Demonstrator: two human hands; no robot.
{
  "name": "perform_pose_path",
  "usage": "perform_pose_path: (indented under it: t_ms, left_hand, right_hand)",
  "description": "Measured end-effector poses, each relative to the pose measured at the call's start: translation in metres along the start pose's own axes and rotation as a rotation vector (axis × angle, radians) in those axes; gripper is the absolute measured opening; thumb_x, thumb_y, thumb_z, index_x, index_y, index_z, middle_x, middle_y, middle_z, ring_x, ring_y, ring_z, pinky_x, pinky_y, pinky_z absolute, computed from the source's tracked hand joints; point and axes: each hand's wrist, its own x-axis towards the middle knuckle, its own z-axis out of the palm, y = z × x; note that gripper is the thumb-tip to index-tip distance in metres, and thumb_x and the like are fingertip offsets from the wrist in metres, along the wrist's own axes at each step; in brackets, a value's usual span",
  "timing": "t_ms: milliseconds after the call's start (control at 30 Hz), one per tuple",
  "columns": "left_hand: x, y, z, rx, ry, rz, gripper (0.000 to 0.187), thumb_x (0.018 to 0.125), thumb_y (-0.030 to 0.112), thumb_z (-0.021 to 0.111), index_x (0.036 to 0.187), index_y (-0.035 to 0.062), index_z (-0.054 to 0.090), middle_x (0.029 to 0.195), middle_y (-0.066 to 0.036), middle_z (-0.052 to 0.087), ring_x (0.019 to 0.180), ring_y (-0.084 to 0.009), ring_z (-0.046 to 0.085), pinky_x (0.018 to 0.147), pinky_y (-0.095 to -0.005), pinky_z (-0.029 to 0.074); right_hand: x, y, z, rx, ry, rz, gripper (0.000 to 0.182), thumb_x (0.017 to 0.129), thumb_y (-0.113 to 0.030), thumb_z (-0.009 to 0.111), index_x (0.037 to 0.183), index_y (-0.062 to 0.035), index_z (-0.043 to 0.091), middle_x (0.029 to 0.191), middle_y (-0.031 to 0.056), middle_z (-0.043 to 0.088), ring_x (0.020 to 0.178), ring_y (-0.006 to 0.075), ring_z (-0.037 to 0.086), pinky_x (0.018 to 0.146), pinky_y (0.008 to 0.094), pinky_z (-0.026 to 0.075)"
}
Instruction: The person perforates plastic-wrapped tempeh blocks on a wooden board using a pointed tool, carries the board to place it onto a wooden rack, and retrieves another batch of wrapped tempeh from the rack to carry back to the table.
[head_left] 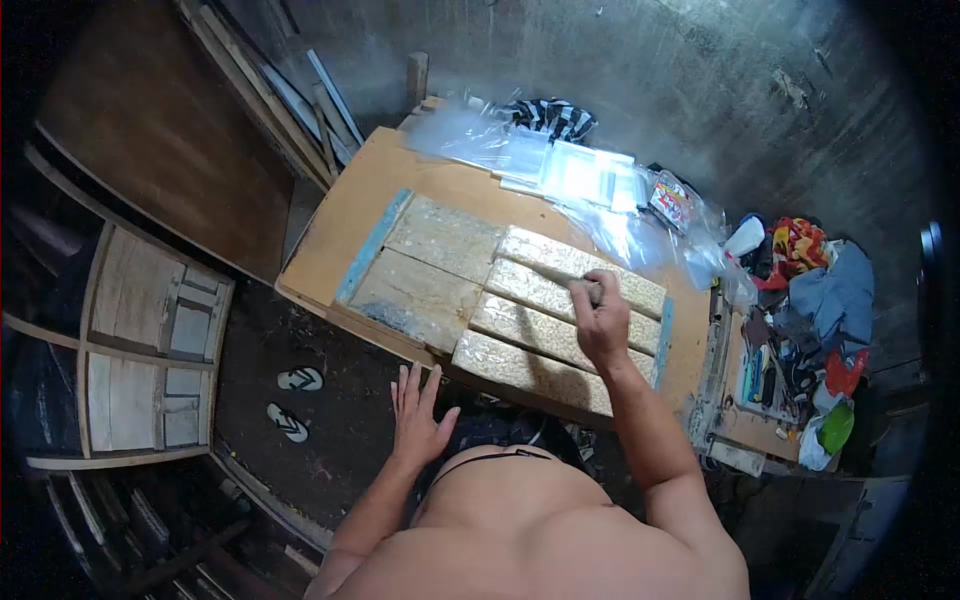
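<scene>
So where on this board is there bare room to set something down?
Bare wood runs along the board's left edge, beside the blue strip. The slab tray and right hand fill the middle; plastic bags crowd the far side.

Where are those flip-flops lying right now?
In the head view, the flip-flops lie on the dark floor at lower left, between the wooden table and the pale wooden frame, just left of the person's open left hand.

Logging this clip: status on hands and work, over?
Right hand closed round a small dark tool, on pale grainy slab strips. Left hand open, at wooden board's edge, empty. Clear plastic bags behind, not obstructing.
</scene>
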Motion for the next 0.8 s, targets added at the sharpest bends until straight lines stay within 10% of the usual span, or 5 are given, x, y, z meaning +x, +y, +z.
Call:
perform_pose_path:
  t_ms: [333, 800]
  left_hand:
    - [0.012, 0.015, 0.002, -0.06, -0.006, 0.028, 0.07, 0.09, 0.032, 0.062, 0.15, 0.0101, 0.033, 0.154, -0.025, 0.022, 0.144, -0.0457, 0.014, 0.117, -0.0556, 0.01]
    - [0.03, 0.033, 0.019, -0.102, -0.01, 0.134, 0.069, 0.094, 0.041, 0.054, 0.15, 0.0076, 0.032, 0.155, -0.025, 0.021, 0.145, -0.0452, 0.012, 0.117, -0.0553, 0.008]
  right_hand:
    - [-0.02, 0.051, -0.063, -0.14, 0.002, 0.003, 0.021, 0.091, -0.022, 0.067, 0.097, -0.0033, 0.059, 0.067, 0.012, 0.06, 0.06, 0.0193, 0.059, 0.058, 0.0342, 0.047]
    - [-0.056, 0.088, -0.134, -0.096, 0.126, 0.298, 0.024, 0.09, -0.024, 0.067, 0.097, -0.0027, 0.06, 0.073, 0.0111, 0.064, 0.066, 0.0177, 0.061, 0.061, 0.0333, 0.048]
